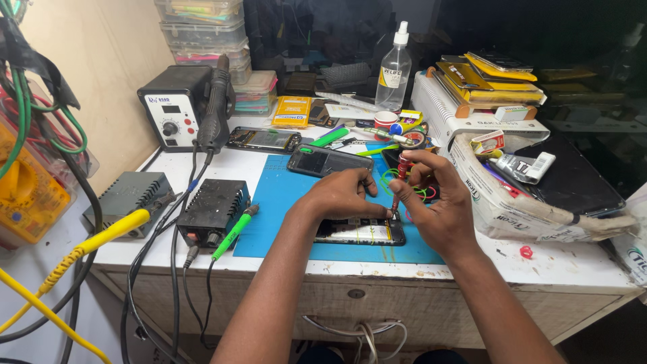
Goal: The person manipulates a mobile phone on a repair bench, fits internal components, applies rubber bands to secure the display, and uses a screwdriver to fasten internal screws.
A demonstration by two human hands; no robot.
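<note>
Blue mat (283, 202) carried the opened phone (359, 232), our left hand (340, 195) pressed fingers-curled on its upper edge and our right hand (431, 202) pinching a red-handled screwdriver (399, 182) over it; we judged a slip could gouge the board.

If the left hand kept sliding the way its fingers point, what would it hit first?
The left hand points rightward, so it would likely meet the right hand and the red screwdriver it holds over the opened phone; depth is unclear.

Opened phone (360, 232) flat, apparently backless.
</note>
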